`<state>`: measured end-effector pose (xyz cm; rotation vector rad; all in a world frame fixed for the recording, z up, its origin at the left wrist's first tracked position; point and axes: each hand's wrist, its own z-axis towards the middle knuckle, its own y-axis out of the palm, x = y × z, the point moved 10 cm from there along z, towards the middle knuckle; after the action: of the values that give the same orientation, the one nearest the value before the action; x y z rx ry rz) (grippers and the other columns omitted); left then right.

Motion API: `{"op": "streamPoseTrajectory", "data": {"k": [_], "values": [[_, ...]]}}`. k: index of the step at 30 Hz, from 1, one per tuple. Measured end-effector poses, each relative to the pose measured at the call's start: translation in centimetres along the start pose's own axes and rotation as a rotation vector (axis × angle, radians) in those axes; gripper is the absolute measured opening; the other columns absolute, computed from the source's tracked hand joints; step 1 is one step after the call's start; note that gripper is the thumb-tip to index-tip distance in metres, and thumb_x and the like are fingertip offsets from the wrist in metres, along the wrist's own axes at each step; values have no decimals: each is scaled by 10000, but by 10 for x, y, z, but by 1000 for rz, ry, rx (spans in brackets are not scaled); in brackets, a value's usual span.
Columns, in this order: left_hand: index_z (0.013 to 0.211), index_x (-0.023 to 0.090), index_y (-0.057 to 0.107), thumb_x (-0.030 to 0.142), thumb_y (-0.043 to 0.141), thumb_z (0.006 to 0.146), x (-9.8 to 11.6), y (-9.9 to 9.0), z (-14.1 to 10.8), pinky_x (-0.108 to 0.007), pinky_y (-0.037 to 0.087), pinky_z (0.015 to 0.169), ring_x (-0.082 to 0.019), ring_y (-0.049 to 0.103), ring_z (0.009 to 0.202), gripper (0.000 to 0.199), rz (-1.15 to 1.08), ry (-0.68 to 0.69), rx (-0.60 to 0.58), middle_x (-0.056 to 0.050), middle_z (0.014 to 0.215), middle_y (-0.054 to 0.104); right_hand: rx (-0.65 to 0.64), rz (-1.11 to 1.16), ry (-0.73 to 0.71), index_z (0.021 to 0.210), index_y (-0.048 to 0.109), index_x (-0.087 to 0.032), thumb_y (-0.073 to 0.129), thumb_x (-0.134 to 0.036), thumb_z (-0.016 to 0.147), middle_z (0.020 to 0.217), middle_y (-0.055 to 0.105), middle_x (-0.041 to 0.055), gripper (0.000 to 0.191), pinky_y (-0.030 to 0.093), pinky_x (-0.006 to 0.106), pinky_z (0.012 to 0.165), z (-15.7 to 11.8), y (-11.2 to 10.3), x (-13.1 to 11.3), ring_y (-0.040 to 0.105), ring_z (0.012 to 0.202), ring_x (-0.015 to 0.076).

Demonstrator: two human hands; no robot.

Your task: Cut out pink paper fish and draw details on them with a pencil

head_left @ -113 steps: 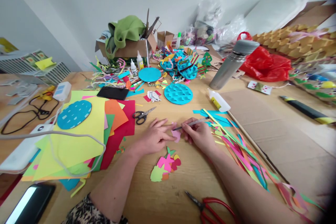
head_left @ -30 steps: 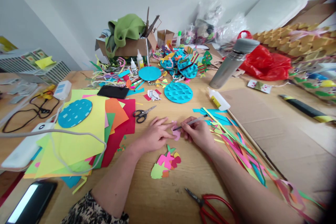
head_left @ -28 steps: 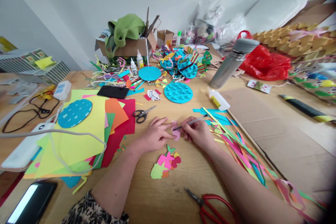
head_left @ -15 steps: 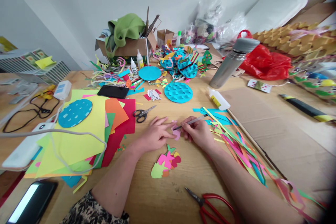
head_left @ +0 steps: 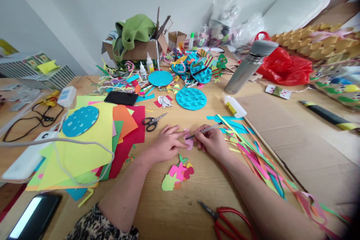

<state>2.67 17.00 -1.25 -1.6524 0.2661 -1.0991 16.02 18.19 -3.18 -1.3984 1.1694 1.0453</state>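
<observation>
In my right hand (head_left: 212, 143) is a slim grey pen (head_left: 206, 130), pinched near its tip, which touches a small pink paper cutout (head_left: 189, 141). My left hand (head_left: 168, 143) lies flat with fingers spread, its fingertips pressing the left edge of that cutout against the table. Closer to me sits a little pile of cut paper shapes (head_left: 177, 174) in green, pink, red and orange. Black-handled scissors (head_left: 151, 122) lie beyond my left hand. Red-handled scissors (head_left: 225, 219) rest at the near edge, by my right forearm.
Coloured paper sheets (head_left: 92, 146) are stacked on the left, with a cable across them. Paper strips (head_left: 264, 161) and a cardboard sheet (head_left: 298, 146) lie on the right. Farther back stand a steel flask (head_left: 244, 71), a glue bottle (head_left: 234, 106) and blue discs (head_left: 191, 99).
</observation>
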Motion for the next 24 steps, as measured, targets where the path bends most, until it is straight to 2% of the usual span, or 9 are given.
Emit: {"op": "streamPoseTrajectory", "data": {"k": [13, 17, 20, 24], "values": [[1173, 380, 703, 15, 516, 834, 1, -1, -1, -545, 212, 1187, -256, 309, 1456, 532, -2, 15, 17, 71, 1496, 462, -16, 2, 0, 717, 552, -176, 683, -507, 784, 435, 595, -14, 363, 330, 172, 320, 0, 2, -1, 472, 308, 80], [1156, 364, 715, 11, 516, 823, 1, -1, -1, -565, 231, 1177, -272, 322, 1449, 525, 0, 20, 21, 65, 1484, 480, 4, 90, 3, 737, 556, -175, 722, -523, 757, 489, 633, 3, 386, 369, 180, 320, 0, -2, 2, 504, 327, 92], [1132, 336, 734, -13, 501, 796, 0, -5, -1, -552, 272, 1169, -265, 371, 1423, 537, -2, 27, 70, 31, 1464, 513, 55, 169, 9, 761, 550, -179, 744, -522, 741, 510, 634, -5, 395, 363, 181, 302, 0, -9, 4, 505, 327, 95], [1042, 278, 776, -32, 514, 730, -1, -16, -3, -494, 386, 1122, -267, 444, 1369, 512, 1, 31, 203, -38, 1407, 581, 118, 138, -18, 761, 538, -188, 712, -520, 775, 483, 596, -26, 375, 351, 178, 288, -1, -19, 2, 501, 319, 98]]}}
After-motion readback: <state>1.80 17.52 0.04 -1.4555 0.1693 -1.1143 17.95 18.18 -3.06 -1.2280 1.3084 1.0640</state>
